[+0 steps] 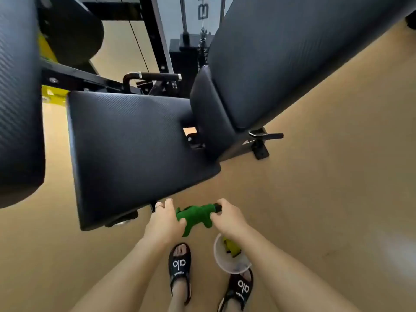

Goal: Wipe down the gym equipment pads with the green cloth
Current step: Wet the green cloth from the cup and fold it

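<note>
Cloth (195, 217) bunched between left hand (163, 224) and right hand (228, 219), fingers of both curled around its ends (probably wringing over the bucket (219, 255)), just off the seat pad (135, 149) near corner, not yet touching

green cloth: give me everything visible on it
The bright green, soft-looking fabric cloth is bunched and twisted into a thick roll, not spread flat. It is held in the air between both hands, in front of the near edge of the black textured seat pad and not touching it. The left hand grips its left end; the right hand grips its right end, where a small dark bit shows by the fingers. A loose lobe hangs down in the middle. Whether it is wet cannot be told.
</note>
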The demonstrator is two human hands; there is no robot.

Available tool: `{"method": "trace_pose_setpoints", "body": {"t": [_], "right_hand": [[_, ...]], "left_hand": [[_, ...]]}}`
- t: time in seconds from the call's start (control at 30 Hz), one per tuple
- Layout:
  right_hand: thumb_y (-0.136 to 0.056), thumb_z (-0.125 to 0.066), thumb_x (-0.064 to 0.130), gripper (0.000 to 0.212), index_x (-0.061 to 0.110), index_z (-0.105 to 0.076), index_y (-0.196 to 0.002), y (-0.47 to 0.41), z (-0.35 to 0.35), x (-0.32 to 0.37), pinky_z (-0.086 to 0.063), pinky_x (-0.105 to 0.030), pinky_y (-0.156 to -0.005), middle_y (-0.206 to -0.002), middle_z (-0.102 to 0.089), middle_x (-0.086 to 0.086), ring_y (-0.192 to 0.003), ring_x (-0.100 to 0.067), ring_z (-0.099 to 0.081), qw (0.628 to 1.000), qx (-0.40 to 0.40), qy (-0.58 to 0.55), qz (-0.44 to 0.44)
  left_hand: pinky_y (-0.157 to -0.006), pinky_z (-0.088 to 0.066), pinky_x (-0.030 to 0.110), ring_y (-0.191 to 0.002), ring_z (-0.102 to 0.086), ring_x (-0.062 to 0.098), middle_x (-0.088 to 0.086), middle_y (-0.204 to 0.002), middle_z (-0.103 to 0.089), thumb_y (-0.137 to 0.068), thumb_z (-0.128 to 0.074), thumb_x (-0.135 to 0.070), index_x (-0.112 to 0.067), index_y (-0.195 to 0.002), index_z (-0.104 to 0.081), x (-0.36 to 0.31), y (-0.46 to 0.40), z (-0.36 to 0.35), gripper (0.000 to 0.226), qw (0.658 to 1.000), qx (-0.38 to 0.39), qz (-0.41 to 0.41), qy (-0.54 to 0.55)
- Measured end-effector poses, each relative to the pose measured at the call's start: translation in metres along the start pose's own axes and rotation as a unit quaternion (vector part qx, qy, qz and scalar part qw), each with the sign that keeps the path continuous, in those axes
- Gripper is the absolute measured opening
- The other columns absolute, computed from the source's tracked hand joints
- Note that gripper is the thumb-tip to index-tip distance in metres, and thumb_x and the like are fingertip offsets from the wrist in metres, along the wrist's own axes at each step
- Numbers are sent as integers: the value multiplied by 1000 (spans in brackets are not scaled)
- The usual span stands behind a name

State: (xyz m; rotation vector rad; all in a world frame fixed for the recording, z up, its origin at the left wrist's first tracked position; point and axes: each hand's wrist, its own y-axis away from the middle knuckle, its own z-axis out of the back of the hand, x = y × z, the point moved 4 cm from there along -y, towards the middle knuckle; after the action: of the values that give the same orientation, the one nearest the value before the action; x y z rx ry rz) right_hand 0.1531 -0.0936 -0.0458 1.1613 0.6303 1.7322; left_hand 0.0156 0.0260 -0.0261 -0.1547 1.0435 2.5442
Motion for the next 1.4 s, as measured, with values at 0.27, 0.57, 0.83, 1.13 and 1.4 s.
{"method": "trace_pose_setpoints", "body": {"t": [0.27,0.57,0.83,1.13,1.4], "right_hand": [[-93,-61,12,51,23,-44,-140,-56,-43,-21,-45,-30,-81,-134,-55,-7,-107,-25,-58,987,-46,-142,-52],[-93,-71,23,68,23,-38,-152,-77,-69,-30,-46,-43,-109,-143,-53,-6,-125,-26,-56,960,-6,-264,-91],[-85,-77,16,43,14,-55,-123,-67,-61,-21,-48,-30,-74,-111,-65,-8,-96,-22,-63,957,-32,-273,-92],[-71,-79,16,41,17,-65,-109,-8,12,12,-60,-43,-83,-110,-67,-10,-99,-27,-67,948,7,-316,-36],[-92,-74,26,51,6,-54,-134,65,80,41,-58,-51,-93,-127,-65,-25,-113,-39,-68,908,105,-404,-24]], "left_hand": [[-67,-49,33,-93,-59,23,-1,-105,-48,-79,-68,-47,-22,-115,-39,23,-34,-42,53,999,-22,31,-10],[-73,-50,32,-88,-60,20,-1,-102,-62,-79,-74,-19,-21,-108,-49,39,-52,-53,38,983,-64,58,164],[-55,-41,27,-70,-53,12,4,-89,-58,-81,-68,-17,-8,-105,-51,33,-51,-54,31,951,57,129,275],[-61,-48,28,-66,-52,19,9,-87,-56,-78,-61,-12,-4,-108,-62,-3,-19,13,31,877,134,190,421],[-82,-40,35,-89,-54,21,3,-89,-63,-72,-59,-18,-11,-92,-66,-64,36,90,22,919,92,12,384]]}}
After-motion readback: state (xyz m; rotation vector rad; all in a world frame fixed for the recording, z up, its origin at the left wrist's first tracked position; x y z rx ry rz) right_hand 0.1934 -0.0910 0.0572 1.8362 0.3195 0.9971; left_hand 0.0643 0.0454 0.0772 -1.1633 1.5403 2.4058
